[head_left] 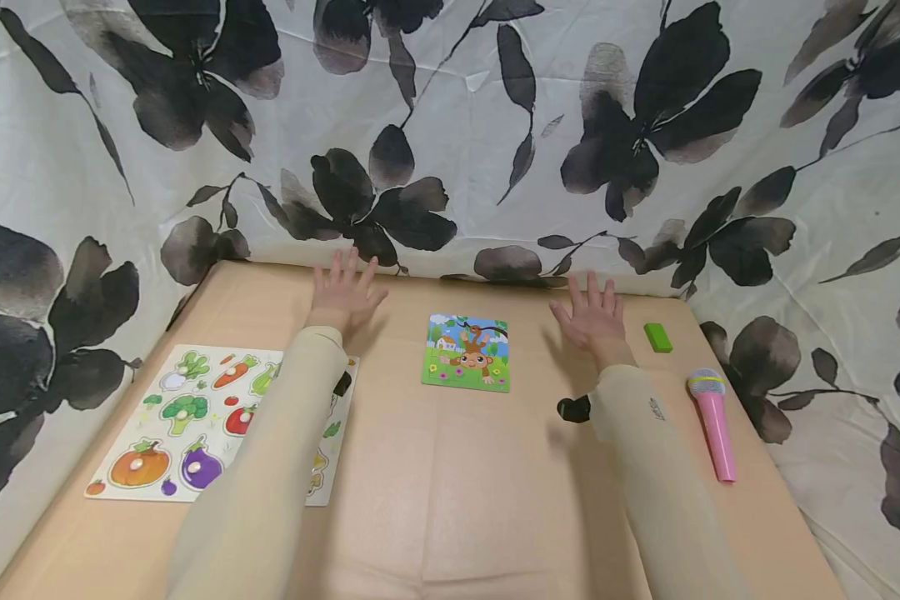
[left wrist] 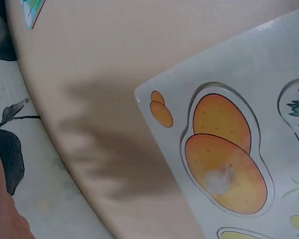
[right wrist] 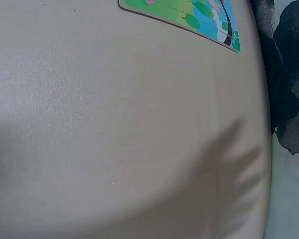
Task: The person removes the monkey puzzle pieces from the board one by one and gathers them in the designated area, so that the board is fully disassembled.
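Lying between left and right fingers (head_left: 337, 271): monkey picture (head_left: 466, 352)

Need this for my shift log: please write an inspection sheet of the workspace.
Surface: tan table, a faint crease running down its middle.
Job's things: monkey picture lying flat between the hands; vegetable board flat at left, partly hidden by the left sleeve.
Clutter: green block and pink microphone, both at right.
Hands: left hand and right hand open, fingers spread, holding nothing.
Cables: nothing seen.
Surroundings: white cloth with dark flowers behind the table and along both sides.
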Motion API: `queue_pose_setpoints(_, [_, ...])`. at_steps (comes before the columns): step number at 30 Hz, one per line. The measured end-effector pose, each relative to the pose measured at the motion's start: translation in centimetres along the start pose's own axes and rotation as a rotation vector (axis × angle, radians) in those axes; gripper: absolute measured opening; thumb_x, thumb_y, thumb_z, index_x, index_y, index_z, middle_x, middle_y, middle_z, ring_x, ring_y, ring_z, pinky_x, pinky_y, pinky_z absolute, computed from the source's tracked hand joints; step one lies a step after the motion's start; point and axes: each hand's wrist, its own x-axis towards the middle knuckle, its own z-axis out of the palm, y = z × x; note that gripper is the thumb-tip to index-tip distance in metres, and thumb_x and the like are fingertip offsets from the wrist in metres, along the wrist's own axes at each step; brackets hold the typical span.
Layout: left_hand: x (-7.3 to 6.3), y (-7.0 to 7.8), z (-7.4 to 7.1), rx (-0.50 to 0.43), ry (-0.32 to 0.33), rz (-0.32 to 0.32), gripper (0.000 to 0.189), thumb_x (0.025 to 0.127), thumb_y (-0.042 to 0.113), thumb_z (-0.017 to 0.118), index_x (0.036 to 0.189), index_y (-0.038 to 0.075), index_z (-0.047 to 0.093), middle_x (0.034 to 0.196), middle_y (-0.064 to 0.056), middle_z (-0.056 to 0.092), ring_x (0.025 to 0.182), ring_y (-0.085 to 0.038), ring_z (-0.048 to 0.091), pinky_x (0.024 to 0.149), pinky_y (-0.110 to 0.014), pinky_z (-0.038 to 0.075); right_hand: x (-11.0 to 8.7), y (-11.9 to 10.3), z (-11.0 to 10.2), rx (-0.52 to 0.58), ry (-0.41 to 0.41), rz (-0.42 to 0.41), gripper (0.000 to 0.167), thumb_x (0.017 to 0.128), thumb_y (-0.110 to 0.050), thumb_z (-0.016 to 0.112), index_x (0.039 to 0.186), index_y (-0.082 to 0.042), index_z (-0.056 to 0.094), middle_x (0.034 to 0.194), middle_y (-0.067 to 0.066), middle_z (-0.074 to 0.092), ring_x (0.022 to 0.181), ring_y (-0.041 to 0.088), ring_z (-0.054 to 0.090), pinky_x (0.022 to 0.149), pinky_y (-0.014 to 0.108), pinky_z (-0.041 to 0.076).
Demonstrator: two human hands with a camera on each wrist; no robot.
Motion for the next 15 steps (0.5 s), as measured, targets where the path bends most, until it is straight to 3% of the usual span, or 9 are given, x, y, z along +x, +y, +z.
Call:
queue_pose_setpoints(5, [0.4, 0.7, 1.3, -0.047, -0.026, 0.164, 0.06, 0.105, 0.037, 0.036, 0.155, 0.005, 0.024, 0.16, -0.023, 0.014, 0.147, -0.041, 0.011, 0.119, -0.055, 0.011, 0.2, -0.9, 0.4, 0.053, -0.002, -0.024, 0.076, 0.101, -0.058, 0.021, 0.158, -0.014, 0.0, 0.161, 0.018, -0.014, 0.143, 0.048, -0.017, 0.114, 0.064, -0.007])
queue_pose_setpoints(10, [0.5, 2.8, 4.0, -0.269, -0.068, 0.268, 0.052, 0.101, 0.026, 0.052, 0.145, -0.002, 0.043, 0.154, -0.02, 0.034, 0.141, -0.037, 0.033, 0.118, -0.046, 0.024, 0.2, -3.3, 0.8, 0.07, -0.032, -0.059, 0.072, 0.102, -0.053, 0.026, 0.158, -0.011, 0.007, 0.162, 0.02, -0.009, 0.144, 0.049, -0.01, 0.115, 0.063, -0.002])
queue_pose_setpoints(15, [0.5, 4.7, 6.9, -0.479, -0.03, 0.315, 0.045, 0.097, 0.02, 0.062, 0.136, -0.001, 0.055, 0.149, -0.016, 0.043, 0.138, -0.033, 0.04, 0.116, -0.042, 0.029, 0.1, -5.8, 1.5, 0.094, -0.052, -0.16, 0.069, 0.104, -0.045, 0.035, 0.157, -0.005, 0.015, 0.161, 0.024, 0.002, 0.144, 0.05, 0.002, 0.116, 0.062, 0.004])
